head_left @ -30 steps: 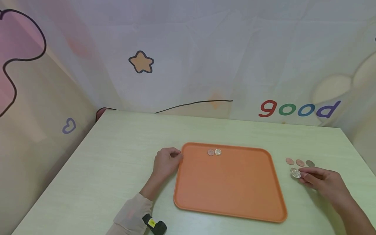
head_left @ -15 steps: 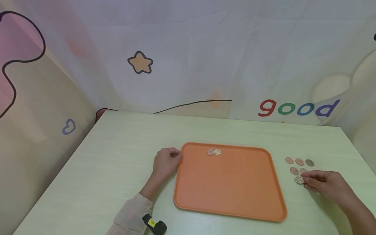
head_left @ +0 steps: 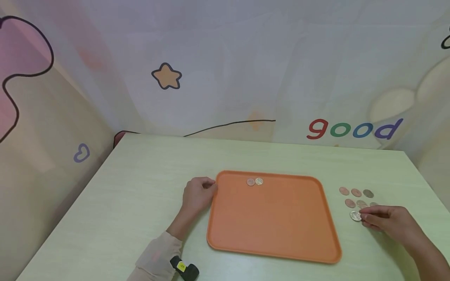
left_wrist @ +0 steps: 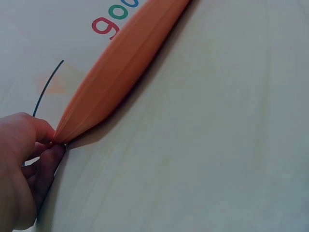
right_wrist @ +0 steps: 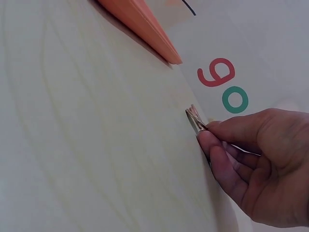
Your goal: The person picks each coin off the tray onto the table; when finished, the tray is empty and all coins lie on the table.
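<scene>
In the head view an orange tray [head_left: 274,226] lies on the table, with a copper-coloured coin [head_left: 250,182] and a silver coin [head_left: 259,181] side by side near its far rim. My left hand [head_left: 198,197] pinches the tray's left rim by the far corner, between thumb and fingers. Right of the tray, my right hand [head_left: 393,222] pinches a shiny silver coin [head_left: 355,216] by its edge. Just beyond it several coins lie in two rows, among them a copper-coloured coin [head_left: 344,191] and a dull grey coin [head_left: 368,193]. My fingers partly cover the nearer row.
The pale table [head_left: 140,187] reaches back to a printed cloth backdrop [head_left: 225,78] with a star and coloured letters. A black strap device [head_left: 184,268] sits on the left sleeve.
My right hand has drawn a little toward me with the silver coin, so more of the nearer coin row shows. The left hand stays on the tray rim.
</scene>
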`<state>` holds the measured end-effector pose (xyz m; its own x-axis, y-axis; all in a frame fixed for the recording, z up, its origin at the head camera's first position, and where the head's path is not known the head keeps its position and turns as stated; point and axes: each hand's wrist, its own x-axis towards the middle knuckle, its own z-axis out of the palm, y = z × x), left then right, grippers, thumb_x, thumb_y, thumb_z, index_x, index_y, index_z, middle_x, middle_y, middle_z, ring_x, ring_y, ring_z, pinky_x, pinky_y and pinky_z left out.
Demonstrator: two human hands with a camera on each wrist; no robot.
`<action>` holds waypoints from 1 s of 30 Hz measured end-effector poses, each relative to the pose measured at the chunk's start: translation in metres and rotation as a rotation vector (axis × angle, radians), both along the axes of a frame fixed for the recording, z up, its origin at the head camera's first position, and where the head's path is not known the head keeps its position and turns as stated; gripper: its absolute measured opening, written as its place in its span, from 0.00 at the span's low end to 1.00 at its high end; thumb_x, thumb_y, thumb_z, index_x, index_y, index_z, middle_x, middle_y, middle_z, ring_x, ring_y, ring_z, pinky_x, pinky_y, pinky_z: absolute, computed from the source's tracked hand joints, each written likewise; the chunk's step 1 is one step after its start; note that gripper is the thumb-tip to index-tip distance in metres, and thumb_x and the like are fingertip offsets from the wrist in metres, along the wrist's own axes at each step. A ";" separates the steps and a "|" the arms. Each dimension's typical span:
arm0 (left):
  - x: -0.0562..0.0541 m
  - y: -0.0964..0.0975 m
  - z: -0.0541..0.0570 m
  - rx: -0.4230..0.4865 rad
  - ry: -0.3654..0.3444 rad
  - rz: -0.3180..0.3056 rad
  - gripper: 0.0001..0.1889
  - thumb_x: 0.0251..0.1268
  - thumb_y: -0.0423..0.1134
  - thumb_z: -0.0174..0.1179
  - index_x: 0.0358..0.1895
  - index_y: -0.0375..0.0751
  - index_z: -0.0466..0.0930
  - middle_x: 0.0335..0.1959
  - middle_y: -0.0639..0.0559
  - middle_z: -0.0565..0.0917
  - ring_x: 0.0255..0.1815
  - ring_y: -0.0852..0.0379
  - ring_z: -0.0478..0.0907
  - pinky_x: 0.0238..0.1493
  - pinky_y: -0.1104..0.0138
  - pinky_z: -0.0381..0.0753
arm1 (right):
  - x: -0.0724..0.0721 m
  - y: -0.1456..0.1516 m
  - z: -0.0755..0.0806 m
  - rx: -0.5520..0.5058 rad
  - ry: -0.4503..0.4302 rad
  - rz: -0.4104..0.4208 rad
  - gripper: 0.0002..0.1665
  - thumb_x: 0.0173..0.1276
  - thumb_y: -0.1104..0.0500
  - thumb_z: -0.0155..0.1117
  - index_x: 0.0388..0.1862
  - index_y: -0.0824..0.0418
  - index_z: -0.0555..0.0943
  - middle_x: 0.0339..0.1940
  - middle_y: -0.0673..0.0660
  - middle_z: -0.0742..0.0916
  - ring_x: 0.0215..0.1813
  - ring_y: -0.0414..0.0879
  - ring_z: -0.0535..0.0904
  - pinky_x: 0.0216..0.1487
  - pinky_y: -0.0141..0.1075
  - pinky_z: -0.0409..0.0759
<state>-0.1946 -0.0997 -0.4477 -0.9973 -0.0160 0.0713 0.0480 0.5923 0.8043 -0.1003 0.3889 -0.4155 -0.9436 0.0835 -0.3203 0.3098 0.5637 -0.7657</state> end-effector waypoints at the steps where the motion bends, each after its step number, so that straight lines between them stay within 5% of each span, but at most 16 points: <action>1: 0.000 0.000 0.000 0.001 0.001 -0.001 0.08 0.63 0.40 0.64 0.37 0.43 0.92 0.30 0.50 0.90 0.28 0.60 0.81 0.33 0.67 0.78 | 0.000 0.000 0.000 -0.008 -0.004 -0.002 0.13 0.72 0.64 0.63 0.46 0.74 0.87 0.35 0.35 0.89 0.34 0.26 0.85 0.39 0.25 0.84; 8: 0.000 0.001 0.001 -0.012 -0.001 0.000 0.08 0.63 0.39 0.64 0.37 0.43 0.92 0.30 0.50 0.91 0.28 0.60 0.82 0.32 0.67 0.78 | -0.001 0.003 -0.001 -0.020 -0.019 -0.011 0.11 0.74 0.64 0.61 0.44 0.68 0.89 0.35 0.36 0.90 0.34 0.25 0.84 0.39 0.24 0.84; 15: 0.000 0.001 0.000 -0.010 -0.002 0.000 0.08 0.63 0.39 0.63 0.37 0.43 0.92 0.30 0.50 0.90 0.28 0.60 0.81 0.32 0.68 0.78 | 0.000 0.006 -0.005 -0.031 -0.009 0.000 0.15 0.74 0.64 0.61 0.49 0.75 0.85 0.33 0.26 0.85 0.35 0.25 0.85 0.40 0.24 0.84; 19: 0.000 0.000 0.000 -0.006 0.001 -0.006 0.08 0.63 0.39 0.63 0.37 0.43 0.92 0.30 0.50 0.90 0.28 0.60 0.81 0.31 0.68 0.78 | 0.000 0.010 -0.009 -0.066 -0.008 -0.011 0.10 0.73 0.63 0.63 0.43 0.62 0.90 0.33 0.25 0.84 0.35 0.27 0.86 0.41 0.25 0.84; 24: 0.000 -0.001 0.000 0.007 0.000 -0.013 0.09 0.62 0.39 0.63 0.37 0.42 0.92 0.30 0.50 0.90 0.27 0.61 0.81 0.31 0.68 0.78 | 0.000 0.010 -0.008 -0.087 -0.019 -0.024 0.13 0.73 0.62 0.63 0.47 0.71 0.87 0.34 0.21 0.80 0.36 0.27 0.86 0.41 0.25 0.85; 30: 0.000 -0.001 0.000 0.013 -0.001 -0.018 0.09 0.62 0.39 0.63 0.37 0.42 0.91 0.29 0.50 0.90 0.26 0.63 0.81 0.30 0.69 0.78 | 0.001 0.009 -0.008 -0.123 -0.027 -0.039 0.12 0.73 0.62 0.63 0.46 0.68 0.88 0.33 0.23 0.81 0.36 0.27 0.87 0.42 0.26 0.85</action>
<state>-0.1949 -0.1005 -0.4478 -0.9975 0.0010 0.0703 0.0578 0.5812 0.8117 -0.0991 0.3980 -0.4230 -0.9312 0.0782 -0.3560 0.3512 0.4534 -0.8192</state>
